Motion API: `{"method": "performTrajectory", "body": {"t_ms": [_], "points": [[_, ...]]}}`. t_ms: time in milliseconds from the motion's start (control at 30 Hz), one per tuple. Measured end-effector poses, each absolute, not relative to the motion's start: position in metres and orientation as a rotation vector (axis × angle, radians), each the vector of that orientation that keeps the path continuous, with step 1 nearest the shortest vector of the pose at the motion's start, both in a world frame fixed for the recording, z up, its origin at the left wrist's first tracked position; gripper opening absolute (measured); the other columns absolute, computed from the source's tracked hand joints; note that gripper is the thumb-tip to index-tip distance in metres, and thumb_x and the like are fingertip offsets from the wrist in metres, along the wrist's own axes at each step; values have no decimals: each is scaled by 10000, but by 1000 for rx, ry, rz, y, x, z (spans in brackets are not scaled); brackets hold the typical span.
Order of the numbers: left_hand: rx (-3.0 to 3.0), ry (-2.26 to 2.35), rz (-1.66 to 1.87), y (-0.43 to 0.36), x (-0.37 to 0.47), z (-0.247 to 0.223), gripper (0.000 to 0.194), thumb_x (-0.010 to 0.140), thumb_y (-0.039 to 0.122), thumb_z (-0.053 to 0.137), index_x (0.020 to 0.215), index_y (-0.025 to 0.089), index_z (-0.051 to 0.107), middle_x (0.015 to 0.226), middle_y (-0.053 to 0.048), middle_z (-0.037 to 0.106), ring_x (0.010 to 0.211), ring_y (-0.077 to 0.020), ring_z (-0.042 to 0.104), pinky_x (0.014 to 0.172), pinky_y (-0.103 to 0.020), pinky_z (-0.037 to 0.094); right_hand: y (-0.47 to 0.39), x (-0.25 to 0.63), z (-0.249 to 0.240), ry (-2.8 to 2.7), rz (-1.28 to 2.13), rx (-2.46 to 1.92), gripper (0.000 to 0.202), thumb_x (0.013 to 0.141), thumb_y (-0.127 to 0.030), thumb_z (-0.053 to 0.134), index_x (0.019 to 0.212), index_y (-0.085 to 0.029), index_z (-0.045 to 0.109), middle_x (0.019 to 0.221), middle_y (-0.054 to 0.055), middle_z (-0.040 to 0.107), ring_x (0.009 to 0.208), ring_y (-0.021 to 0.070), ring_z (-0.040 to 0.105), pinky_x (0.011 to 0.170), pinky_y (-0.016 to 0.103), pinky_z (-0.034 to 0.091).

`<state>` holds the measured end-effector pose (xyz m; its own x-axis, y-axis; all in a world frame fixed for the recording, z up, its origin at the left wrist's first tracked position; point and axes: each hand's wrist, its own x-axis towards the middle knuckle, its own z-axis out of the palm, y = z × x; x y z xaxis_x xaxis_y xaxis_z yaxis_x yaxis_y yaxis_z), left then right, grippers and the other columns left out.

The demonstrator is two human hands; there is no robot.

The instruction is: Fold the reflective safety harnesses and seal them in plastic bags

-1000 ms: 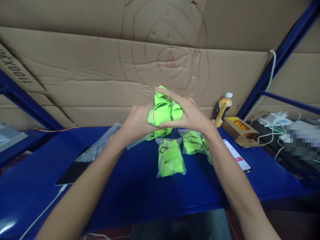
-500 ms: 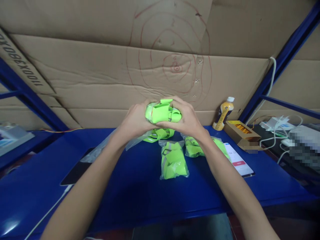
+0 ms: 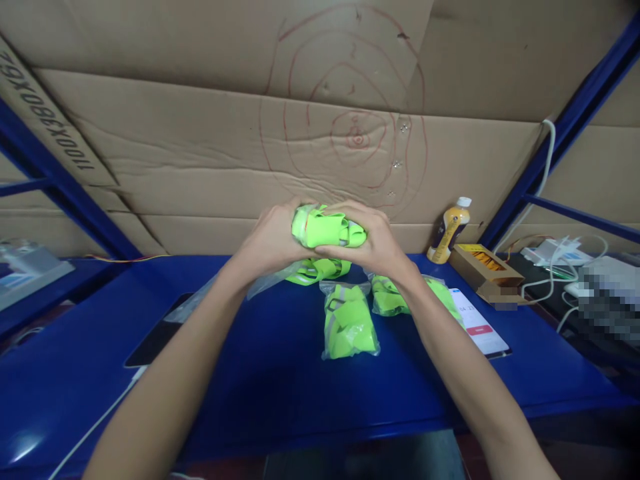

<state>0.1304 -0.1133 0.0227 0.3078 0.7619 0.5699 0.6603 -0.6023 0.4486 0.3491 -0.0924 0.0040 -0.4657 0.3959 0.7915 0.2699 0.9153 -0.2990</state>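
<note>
Between both hands, above the back of the blue table (image 3: pixel 280 380), is a folded neon-green strap bundle (image 3: pixel 327 228), partly in clear plastic at its left end. My left hand (image 3: pixel 277 233) is wrapped round that left end. Fingers and thumb of my right hand (image 3: pixel 375 233) grip the right end from above and below. Behind and below the hands lies a loose green strap (image 3: pixel 320 269). A bagged green bundle (image 3: pixel 350 323) rests nearer the front, with another bagged bundle (image 3: pixel 390 297) to its right, partly behind my right forearm.
A lit phone (image 3: pixel 483 327), a bottle (image 3: pixel 450 230) and an open small carton (image 3: pixel 487 267) stand or lie at the right. A dark tablet-like device (image 3: pixel 157 340) with a white cable lies left. Cardboard (image 3: pixel 200 133) lines the back.
The green bundle's raised upper flap is now pressed down under my right fingers, and the bundle looks more compact. The view has shifted slightly.
</note>
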Motion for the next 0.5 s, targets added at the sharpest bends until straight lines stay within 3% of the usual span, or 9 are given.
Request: {"method": "performTrajectory", "body": {"t_ms": [167, 300, 400, 500], "points": [[2614, 1347, 1112, -120, 135, 19, 801, 688, 651, 877, 1305, 184, 668, 1246, -132, 771, 1125, -382, 741, 962, -441, 565, -88, 351, 3, -2139, 295, -360, 463, 837, -519, 865, 1123, -166, 774, 1194, 111, 780, 1110, 259, 727, 997, 362, 517], [2912, 1284, 1052, -124, 141, 9, 805, 836, 494, 831, 1492, 145, 522, 1435, -203, 671, 1300, -404, 672, 1069, -464, 544, -84, 363, 7, -2183, 341, -371, 454, 808, -532, 881, 1078, -183, 776, 1172, 95, 784, 1107, 269, 718, 995, 361, 506], [3017, 1376, 956, -126, 144, 3, 975, 866, 372, 819, 1643, 114, 290, 1503, -249, 608, 1352, -418, 641, 1071, -478, 551, -85, 370, 12, -2221, 337, -477, 418, 810, -537, 870, 945, -158, 756, 965, 47, 760, 900, 204, 668, 833, 296, 463], [2999, 1441, 881, -126, 150, -2, 971, 905, 303, 766, 1683, 145, 208, 1445, -222, 657, 1284, -389, 692, 1002, -426, 577, -89, 372, 16, -2287, 277, -620, 420, 830, -523, 850, 770, -145, 675, 734, -20, 637, 715, 124, 505, 702, 270, 338]]}}
